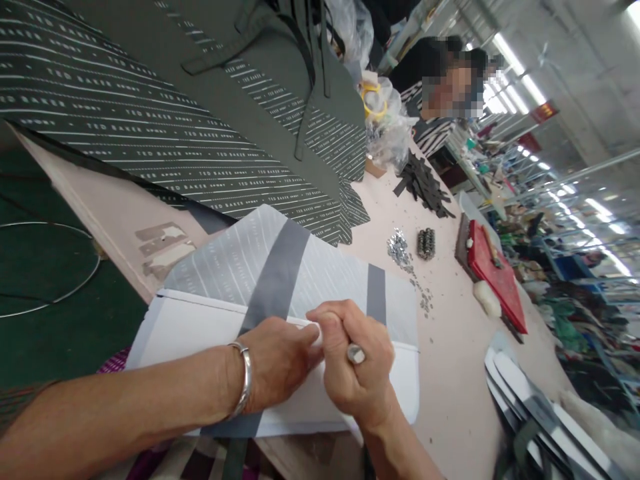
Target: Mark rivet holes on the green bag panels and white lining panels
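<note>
Right hand [357, 360] fisted round rod-like tool [355, 353]; left hand [280, 363] on white-and-grey panel [200, 337] just beside, grip unclear. Panel likely light, bendy; hold flat beside hands.

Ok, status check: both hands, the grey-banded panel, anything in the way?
Right hand closed around a rod-like tool. Left hand on the grey-banded panel, close by the right. Panel spread beneath both; tool's other end hidden. Loose metal bits beside it.
</note>
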Action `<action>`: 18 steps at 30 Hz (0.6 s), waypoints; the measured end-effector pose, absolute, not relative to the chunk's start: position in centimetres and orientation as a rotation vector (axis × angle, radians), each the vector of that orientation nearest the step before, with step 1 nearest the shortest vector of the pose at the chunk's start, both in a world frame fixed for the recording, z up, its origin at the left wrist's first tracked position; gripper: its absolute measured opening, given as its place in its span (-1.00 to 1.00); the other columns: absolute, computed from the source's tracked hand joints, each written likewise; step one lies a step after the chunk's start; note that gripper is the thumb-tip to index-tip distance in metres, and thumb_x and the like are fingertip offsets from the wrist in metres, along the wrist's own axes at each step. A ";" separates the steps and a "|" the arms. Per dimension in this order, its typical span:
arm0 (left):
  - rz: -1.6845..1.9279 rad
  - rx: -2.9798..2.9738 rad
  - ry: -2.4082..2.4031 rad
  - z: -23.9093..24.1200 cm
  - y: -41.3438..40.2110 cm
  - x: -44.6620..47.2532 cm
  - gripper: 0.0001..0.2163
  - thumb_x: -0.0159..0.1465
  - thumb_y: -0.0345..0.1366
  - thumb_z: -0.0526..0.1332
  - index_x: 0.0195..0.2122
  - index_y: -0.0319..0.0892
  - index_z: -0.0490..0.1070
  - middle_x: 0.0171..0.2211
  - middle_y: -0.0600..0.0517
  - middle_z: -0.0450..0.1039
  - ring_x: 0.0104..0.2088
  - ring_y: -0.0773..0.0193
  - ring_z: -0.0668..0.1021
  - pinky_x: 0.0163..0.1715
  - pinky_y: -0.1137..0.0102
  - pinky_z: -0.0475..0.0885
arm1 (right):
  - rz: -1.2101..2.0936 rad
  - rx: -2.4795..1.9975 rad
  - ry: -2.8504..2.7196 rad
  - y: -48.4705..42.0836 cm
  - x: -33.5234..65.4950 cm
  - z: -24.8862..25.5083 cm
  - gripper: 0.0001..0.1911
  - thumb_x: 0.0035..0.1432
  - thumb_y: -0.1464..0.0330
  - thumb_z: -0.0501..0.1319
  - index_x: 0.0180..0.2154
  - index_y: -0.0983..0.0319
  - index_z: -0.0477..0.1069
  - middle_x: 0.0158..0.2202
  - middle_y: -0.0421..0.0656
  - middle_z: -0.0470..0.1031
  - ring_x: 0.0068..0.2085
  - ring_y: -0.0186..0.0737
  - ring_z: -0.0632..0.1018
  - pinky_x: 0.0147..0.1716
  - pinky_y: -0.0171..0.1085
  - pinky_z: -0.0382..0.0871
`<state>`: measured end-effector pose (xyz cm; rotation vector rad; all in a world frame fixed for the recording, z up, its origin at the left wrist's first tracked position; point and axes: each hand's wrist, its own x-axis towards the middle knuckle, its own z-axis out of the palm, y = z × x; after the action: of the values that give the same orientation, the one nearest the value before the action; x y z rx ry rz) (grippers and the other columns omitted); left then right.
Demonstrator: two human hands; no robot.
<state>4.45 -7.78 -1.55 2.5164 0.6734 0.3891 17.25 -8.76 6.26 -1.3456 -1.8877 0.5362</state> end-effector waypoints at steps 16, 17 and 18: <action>0.267 2.657 0.702 0.8 -6.7 4.0 -0.86 0.27 -0.38 0.10 -0.16 -0.18 0.37 -0.30 -0.01 0.54 -0.38 0.15 0.61 -0.46 0.31 0.46 | 0.743 -1.979 -1.438 -12.7 22.5 7.8 -0.61 0.28 0.12 0.09 -0.48 0.24 0.37 -0.70 -0.35 0.14 -0.64 -0.40 0.23 -0.63 -0.38 0.05; 0.256 2.655 0.696 0.6 -6.7 4.0 -0.80 0.28 -0.37 0.09 -0.08 -0.19 0.37 -0.26 -0.02 0.55 -0.35 0.13 0.62 -0.44 0.30 0.48 | 0.734 -2.166 -1.523 -14.2 23.2 8.4 -0.58 0.28 0.13 0.08 -0.53 0.23 0.35 -0.69 -0.31 0.20 -0.62 -0.38 0.28 -0.61 -0.37 0.07; 0.249 2.654 0.686 0.2 -6.8 3.8 -0.73 0.29 -0.37 0.08 0.00 -0.18 0.36 -0.22 -0.04 0.56 -0.32 0.11 0.63 -0.41 0.28 0.50 | 0.733 -2.354 -1.596 -16.1 23.8 8.9 -0.58 0.27 0.15 0.08 -0.55 0.24 0.36 -0.67 -0.26 0.30 -0.59 -0.35 0.35 -0.58 -0.35 0.12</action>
<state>3.84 -6.78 0.20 2.6541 0.6859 0.2495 23.83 -16.08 8.91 -2.3535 -1.5965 0.7326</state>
